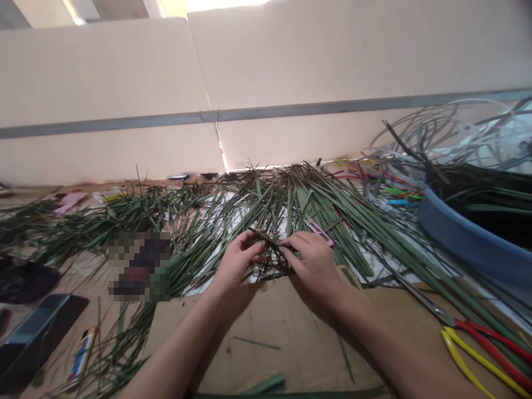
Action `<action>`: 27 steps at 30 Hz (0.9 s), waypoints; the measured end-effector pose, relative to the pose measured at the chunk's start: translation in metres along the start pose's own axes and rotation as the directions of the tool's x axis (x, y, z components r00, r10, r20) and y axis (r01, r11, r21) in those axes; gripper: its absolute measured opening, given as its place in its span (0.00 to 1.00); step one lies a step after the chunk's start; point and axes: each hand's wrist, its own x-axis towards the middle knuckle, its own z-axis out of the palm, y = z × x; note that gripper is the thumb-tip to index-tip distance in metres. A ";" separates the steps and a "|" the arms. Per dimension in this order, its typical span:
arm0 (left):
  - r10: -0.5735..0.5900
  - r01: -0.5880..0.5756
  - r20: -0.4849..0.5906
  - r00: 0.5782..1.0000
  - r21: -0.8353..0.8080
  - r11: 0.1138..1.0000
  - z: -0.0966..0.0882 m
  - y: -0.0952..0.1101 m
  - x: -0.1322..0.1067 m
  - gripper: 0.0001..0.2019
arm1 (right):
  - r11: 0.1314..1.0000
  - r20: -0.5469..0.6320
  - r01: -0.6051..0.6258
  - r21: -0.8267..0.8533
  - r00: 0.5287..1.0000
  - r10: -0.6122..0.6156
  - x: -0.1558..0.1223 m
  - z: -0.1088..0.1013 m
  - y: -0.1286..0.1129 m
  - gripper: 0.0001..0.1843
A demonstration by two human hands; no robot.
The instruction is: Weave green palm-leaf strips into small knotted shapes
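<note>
Between my two hands is a short length of dark green leaf strip (269, 240), held at a slant above the front edge of a cardboard sheet (257, 316). My left hand (241, 257) pinches its left end with thumb and fingers. On the other end, my right hand (310, 257) closes with fingertips pressed together. Just behind my right hand lies a small pink-handled tool (320, 231), partly covered. Long green leaf strips (328, 205) fan out beyond both hands, over white sheeting.
Scissors with red and yellow handles (461, 324) lie at the right. A blue tub (469, 238) holds more leaves, with clear strapping coils (453, 130) behind it. At the left are a lighter (83, 352), a dark phone-like object (41, 327) and leaf scraps. A pale wall (124, 72) closes the back.
</note>
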 end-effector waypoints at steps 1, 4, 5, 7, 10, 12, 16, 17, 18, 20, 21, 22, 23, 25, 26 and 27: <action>0.001 -0.001 0.002 1.000 0.029 1.000 0.000 0.000 0.000 0.17 | 1.000 -0.001 0.006 -0.005 1.000 -0.006 0.000 0.000 0.000 0.07; 0.001 0.000 -0.023 1.000 0.079 0.997 0.000 0.000 0.002 0.17 | 1.000 0.007 0.019 -0.007 1.000 -0.019 -0.001 0.000 -0.001 0.08; 0.008 -0.005 -0.029 1.000 0.088 0.996 -0.001 0.000 0.003 0.17 | 1.000 0.010 0.022 -0.008 1.000 -0.022 -0.001 -0.001 -0.002 0.08; 0.031 -0.027 -0.035 0.999 0.106 0.994 -0.001 0.000 0.003 0.15 | 1.000 0.013 0.026 -0.014 1.000 -0.025 -0.001 0.000 -0.002 0.08; 0.051 -0.046 -0.035 0.998 0.128 0.991 -0.002 0.000 0.003 0.13 | 0.999 0.002 0.033 -0.033 0.999 -0.033 -0.002 0.000 -0.002 0.09; 0.049 -0.044 -0.034 0.998 0.131 0.990 -0.002 0.000 0.002 0.12 | 0.998 -0.002 0.041 -0.048 0.999 -0.041 -0.002 0.000 -0.002 0.10; 0.034 -0.028 -0.045 0.998 0.117 0.993 0.000 -0.001 0.000 0.13 | 0.997 0.002 0.042 -0.064 0.999 -0.042 -0.002 0.001 -0.003 0.11; 0.026 -0.021 -0.048 0.998 0.106 0.994 0.001 -0.001 -0.001 0.12 | 0.997 0.003 0.041 -0.066 0.999 -0.041 -0.002 0.001 -0.004 0.11; 0.017 -0.013 -0.048 0.999 0.094 0.995 0.002 -0.001 -0.001 0.12 | 0.997 0.005 0.039 -0.066 0.999 -0.039 -0.003 0.002 -0.004 0.11; 0.005 -0.001 -0.048 0.999 0.071 0.997 0.003 -0.002 -0.001 0.13 | 0.998 0.010 0.034 -0.056 0.999 -0.034 -0.003 0.002 -0.005 0.11; 0.004 -0.001 -0.050 0.999 0.065 0.998 0.003 -0.002 0.000 0.13 | 0.999 0.013 0.026 -0.040 1.000 -0.026 -0.003 0.002 -0.004 0.11; 0.006 -0.003 -0.051 0.999 0.060 0.998 0.002 -0.003 0.000 0.13 | 1.000 0.015 0.012 -0.012 1.000 -0.012 -0.002 0.001 -0.004 0.11; 0.011 -0.008 -0.051 0.999 0.054 0.999 0.001 -0.003 0.001 0.13 | 1.000 0.014 -0.010 0.027 1.000 0.009 -0.001 -0.001 -0.003 0.10; 0.025 -0.024 -0.060 0.998 0.024 0.999 -0.003 -0.002 0.004 0.13 | 0.988 0.001 -0.071 0.138 0.997 0.071 0.003 -0.006 -0.001 0.09; 0.029 -0.029 -0.069 0.997 -0.004 1.000 -0.005 -0.002 0.005 0.14 | 0.974 -0.009 -0.107 0.202 0.994 0.111 0.004 -0.008 0.001 0.09; 0.028 -0.031 -0.085 0.996 -0.037 0.999 -0.008 -0.001 0.006 0.15 | 0.955 -0.018 -0.144 0.261 0.988 0.154 0.006 -0.010 0.003 0.09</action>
